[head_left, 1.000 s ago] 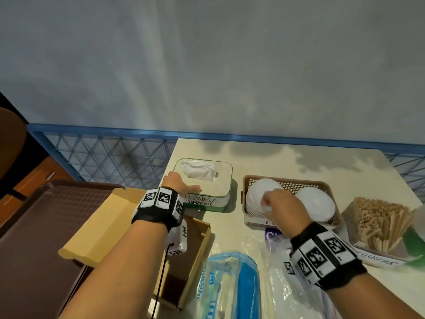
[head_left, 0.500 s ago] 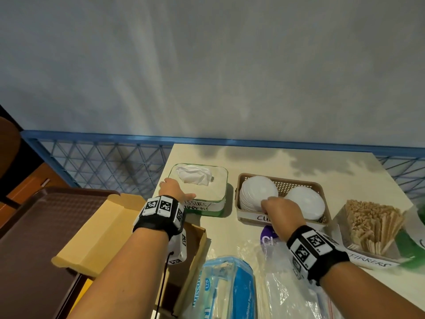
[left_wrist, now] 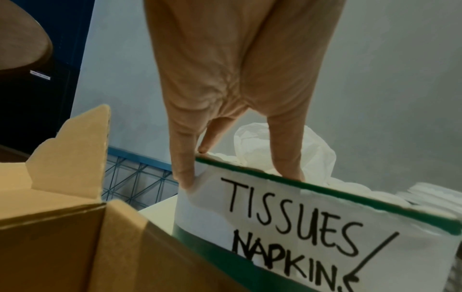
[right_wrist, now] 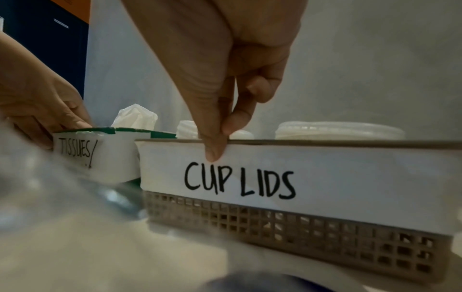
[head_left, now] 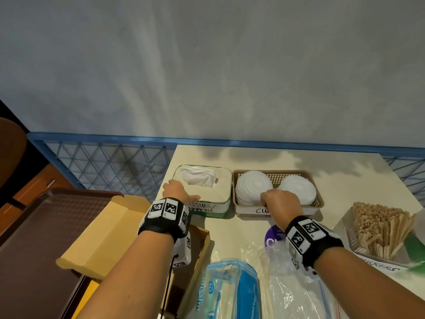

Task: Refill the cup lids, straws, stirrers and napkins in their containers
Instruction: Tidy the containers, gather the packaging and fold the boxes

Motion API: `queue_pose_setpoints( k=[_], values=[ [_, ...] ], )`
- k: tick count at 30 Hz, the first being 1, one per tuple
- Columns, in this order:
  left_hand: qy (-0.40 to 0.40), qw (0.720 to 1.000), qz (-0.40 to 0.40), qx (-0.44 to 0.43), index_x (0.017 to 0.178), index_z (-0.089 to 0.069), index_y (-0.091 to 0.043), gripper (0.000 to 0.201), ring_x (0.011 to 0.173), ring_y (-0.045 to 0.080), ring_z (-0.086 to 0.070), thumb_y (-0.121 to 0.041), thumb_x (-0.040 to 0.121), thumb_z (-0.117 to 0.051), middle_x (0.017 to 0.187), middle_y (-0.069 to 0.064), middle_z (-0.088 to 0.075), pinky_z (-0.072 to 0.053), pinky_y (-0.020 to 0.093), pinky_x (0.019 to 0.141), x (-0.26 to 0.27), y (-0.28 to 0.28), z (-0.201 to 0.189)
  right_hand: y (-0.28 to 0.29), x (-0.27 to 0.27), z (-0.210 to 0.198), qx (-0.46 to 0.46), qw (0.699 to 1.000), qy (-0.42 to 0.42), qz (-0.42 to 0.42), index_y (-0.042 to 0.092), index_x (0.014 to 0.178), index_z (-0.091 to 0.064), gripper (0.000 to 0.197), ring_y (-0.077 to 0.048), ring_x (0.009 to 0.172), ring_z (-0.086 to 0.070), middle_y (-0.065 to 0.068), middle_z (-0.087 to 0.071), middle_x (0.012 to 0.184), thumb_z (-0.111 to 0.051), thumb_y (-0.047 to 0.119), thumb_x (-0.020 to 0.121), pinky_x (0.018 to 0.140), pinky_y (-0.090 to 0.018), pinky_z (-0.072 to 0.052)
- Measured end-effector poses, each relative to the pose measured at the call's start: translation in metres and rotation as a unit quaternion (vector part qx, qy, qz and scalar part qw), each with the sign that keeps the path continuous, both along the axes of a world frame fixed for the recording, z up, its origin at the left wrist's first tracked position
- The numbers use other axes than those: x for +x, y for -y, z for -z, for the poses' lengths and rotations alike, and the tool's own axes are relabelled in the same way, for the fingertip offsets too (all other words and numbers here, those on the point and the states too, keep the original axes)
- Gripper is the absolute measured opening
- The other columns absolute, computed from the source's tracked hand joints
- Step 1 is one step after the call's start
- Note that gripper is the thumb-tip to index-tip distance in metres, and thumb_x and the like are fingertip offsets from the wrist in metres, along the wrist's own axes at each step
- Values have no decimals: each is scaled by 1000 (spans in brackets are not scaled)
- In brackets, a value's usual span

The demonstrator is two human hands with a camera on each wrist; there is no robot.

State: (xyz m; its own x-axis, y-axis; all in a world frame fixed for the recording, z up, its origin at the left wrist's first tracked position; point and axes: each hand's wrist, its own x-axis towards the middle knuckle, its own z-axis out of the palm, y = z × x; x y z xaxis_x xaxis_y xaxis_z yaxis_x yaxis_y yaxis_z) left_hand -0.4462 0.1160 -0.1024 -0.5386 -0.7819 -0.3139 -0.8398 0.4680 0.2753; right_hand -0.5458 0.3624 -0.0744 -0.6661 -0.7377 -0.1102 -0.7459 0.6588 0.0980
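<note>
A green napkin box labelled TISSUES/NAPKINS, with a white tissue sticking up, stands at the table's left edge. My left hand grips its near-left corner: thumb over the rim, fingers down the outside. Just right of it is the brown mesh basket labelled CUP LIDS, holding two stacks of white lids. My right hand pinches the basket's front rim, thumb outside and a finger inside. Wooden stirrers fill a container at the right.
An open cardboard box and a brown tray lie to the left, off the table. A blue-and-clear tissue pack and a clear plastic bag lie at the near edge. A blue railing runs behind.
My right hand drew back from the lid stack to the basket's front rim. The basket has slid left, nearly closing its gap to the napkin box. The left hand stayed on the box.
</note>
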Motion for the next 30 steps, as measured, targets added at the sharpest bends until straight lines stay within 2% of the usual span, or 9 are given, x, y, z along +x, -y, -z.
queue_pose_setpoints(
  k=[3, 7, 16, 19, 21, 23, 25, 27, 30],
  values=[
    [0, 1000, -5, 6, 136, -33, 6, 94, 130, 30, -40, -50, 72, -73, 139, 21, -43, -40, 36, 101, 0, -3, -3, 0, 2, 0, -12, 1000, 6, 9, 14, 106, -59, 19, -20, 82, -55, -4, -63, 104, -51, 9, 90, 70, -26, -41],
    [-8, 1000, -6, 3, 138, -29, 6, 96, 133, 31, -37, -49, 73, -72, 142, 21, -39, -37, 37, 104, 1, -7, -4, -1, 2, 2, -12, 1000, 9, 13, 14, 106, -59, 19, -22, 92, -61, -4, -63, 104, -52, 9, 89, 75, -27, -45],
    [12, 1000, 11, 0, 141, -25, 5, 97, 134, 32, -34, -51, 75, -69, 143, 20, -37, -35, 38, 106, 4, -14, -11, -2, 0, 5, -34, 998, 33, 29, 14, 107, -62, 17, -21, 95, -61, -5, -65, 106, -54, 15, 91, 79, -28, -47],
    [52, 998, 27, -29, 141, -20, 7, 94, 137, 33, -25, -51, 81, -62, 146, 21, -28, -28, 40, 111, 9, -24, -30, -4, 1, -6, -71, 993, 82, 44, 16, 91, -57, 11, -21, 94, -60, -5, -63, 103, -62, 25, 87, 79, -29, -45],
    [-2, 994, 17, -104, 138, -21, 8, 82, 134, 34, -24, -43, 86, -60, 144, 23, -25, -27, 40, 111, 13, -31, -55, -7, 0, -15, -164, 975, 125, 81, 19, 77, -42, 27, -20, 85, -53, -3, -55, 94, -68, 26, 83, 74, -28, -41],
    [-164, 974, 32, -152, 127, -34, 7, 54, 123, 31, -37, -26, 91, -56, 133, 23, -36, -33, 32, 102, 12, -40, -83, -9, -4, -23, -284, 935, 163, 135, 16, 82, -43, 26, -19, 84, -50, -3, -51, 91, -67, 26, 84, 73, -27, -38],
    [-291, 954, 54, -55, 118, -43, 4, 30, 102, 26, -52, -14, 94, -49, 119, 20, -52, -42, 28, 87, 3, -57, -107, -5, -12, -29, -343, 892, 214, 200, 9, 98, -49, 22, -24, 91, -55, -11, -59, 100, -57, 28, 91, 75, -28, -39],
    [-253, 958, 112, 74, 119, -46, 0, 27, 91, 25, -59, -15, 96, -46, 113, 18, -60, -50, 33, 85, -11, -85, -115, 2, -21, -30, -325, 864, 286, 258, 1, 121, -46, 38, -32, 109, -54, -19, -58, 119, -46, 30, 97, 86, -32, -40],
    [-120, 967, 206, 93, 128, -44, -2, 36, 113, 27, -55, -18, 96, -47, 126, 16, -56, -44, 32, 96, -31, -126, -105, 10, -25, -24, -273, 849, 344, 293, -5, 131, -40, 48, -37, 119, -49, -24, -50, 130, -34, 31, 100, 95, -36, -39]
  ],
)
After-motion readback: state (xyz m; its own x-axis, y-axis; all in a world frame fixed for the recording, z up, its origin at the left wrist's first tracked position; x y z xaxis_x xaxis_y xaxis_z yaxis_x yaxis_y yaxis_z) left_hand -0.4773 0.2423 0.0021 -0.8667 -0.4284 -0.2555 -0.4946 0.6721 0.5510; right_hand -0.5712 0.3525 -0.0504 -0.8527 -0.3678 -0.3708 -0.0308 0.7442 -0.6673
